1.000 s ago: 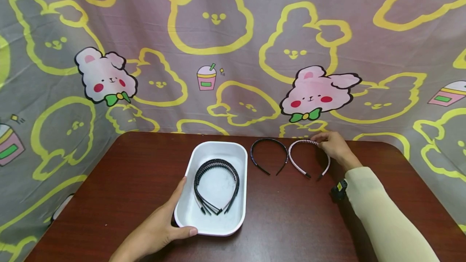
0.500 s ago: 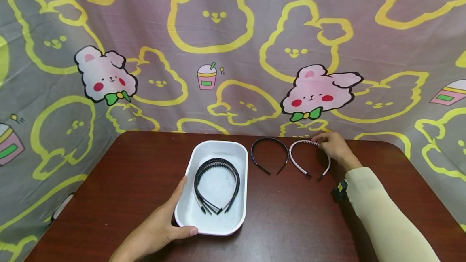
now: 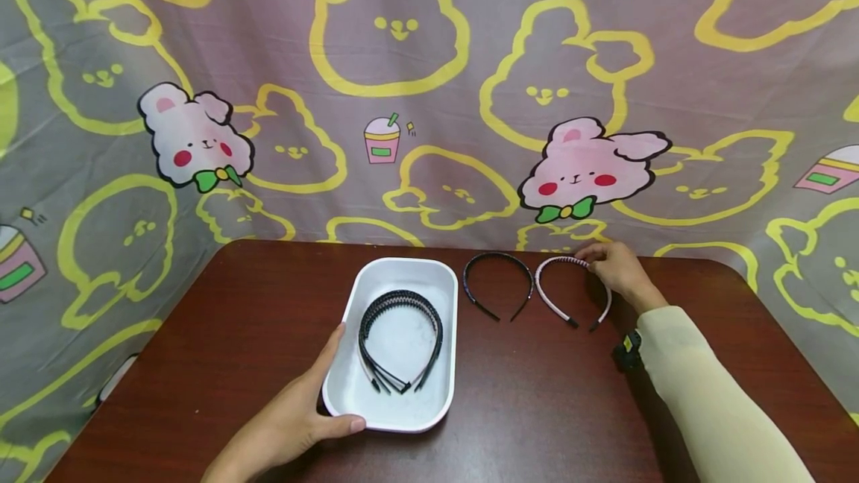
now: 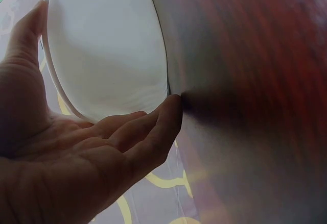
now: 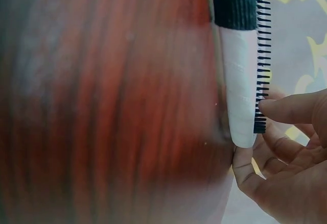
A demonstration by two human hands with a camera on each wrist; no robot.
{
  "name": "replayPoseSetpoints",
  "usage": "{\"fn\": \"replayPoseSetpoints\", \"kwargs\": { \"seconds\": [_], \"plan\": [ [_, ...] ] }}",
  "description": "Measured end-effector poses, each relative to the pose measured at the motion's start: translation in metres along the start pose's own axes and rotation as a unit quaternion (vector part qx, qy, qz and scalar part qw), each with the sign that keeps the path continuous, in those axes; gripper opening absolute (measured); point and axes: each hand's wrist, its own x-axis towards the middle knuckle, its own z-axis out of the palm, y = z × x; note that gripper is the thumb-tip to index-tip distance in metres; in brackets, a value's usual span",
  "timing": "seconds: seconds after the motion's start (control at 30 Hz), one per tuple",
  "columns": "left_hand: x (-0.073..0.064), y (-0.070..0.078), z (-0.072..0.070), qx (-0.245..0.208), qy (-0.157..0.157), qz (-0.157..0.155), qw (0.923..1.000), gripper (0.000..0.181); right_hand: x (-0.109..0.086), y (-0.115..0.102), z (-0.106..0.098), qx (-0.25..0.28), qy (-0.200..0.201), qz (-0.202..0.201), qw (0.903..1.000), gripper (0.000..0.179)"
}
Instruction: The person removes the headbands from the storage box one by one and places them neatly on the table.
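Note:
A white tray stands on the table with several stacked dark toothed headbands inside it. My left hand holds its near-left corner, thumb at the front rim and fingers along the left wall; in the left wrist view the fingers lie against the tray's outer side. To the right, a black headband lies beside a pale pink headband with dark tips. My right hand pinches the pink headband's upper right curve. Its dark teeth touch a fingertip in the right wrist view.
The brown wooden table ends at the back against a curtain printed with rabbits. The two loose headbands lie close to the table's back edge, right of the tray. A black device sits at my right wrist.
Almost nothing differs: the whole head view has shifted very slightly, while both hands keep their places on the tray and the pink headband.

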Motion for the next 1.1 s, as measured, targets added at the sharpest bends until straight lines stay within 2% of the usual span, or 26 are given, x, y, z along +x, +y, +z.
{"fn": "replayPoseSetpoints", "kwargs": {
  "seconds": [0.2,0.5,0.83,1.1],
  "plan": [
    [0.000,0.001,-0.001,0.005,0.002,-0.008,1.0000,0.128,0.002,0.001,0.001,-0.009,0.000,-0.010,0.9999,0.025],
    [-0.001,0.003,-0.001,-0.001,0.001,-0.002,1.0000,0.129,0.001,0.002,-0.003,-0.009,-0.015,0.001,0.9998,0.024],
    [0.000,0.002,-0.002,-0.001,-0.002,-0.008,1.0000,0.129,-0.006,0.006,-0.010,-0.030,-0.011,-0.036,0.9988,0.024],
    [0.000,0.002,-0.001,-0.006,-0.007,-0.006,0.9999,0.129,-0.016,-0.002,-0.014,-0.022,-0.005,-0.041,0.9989,0.027]
  ]
}}
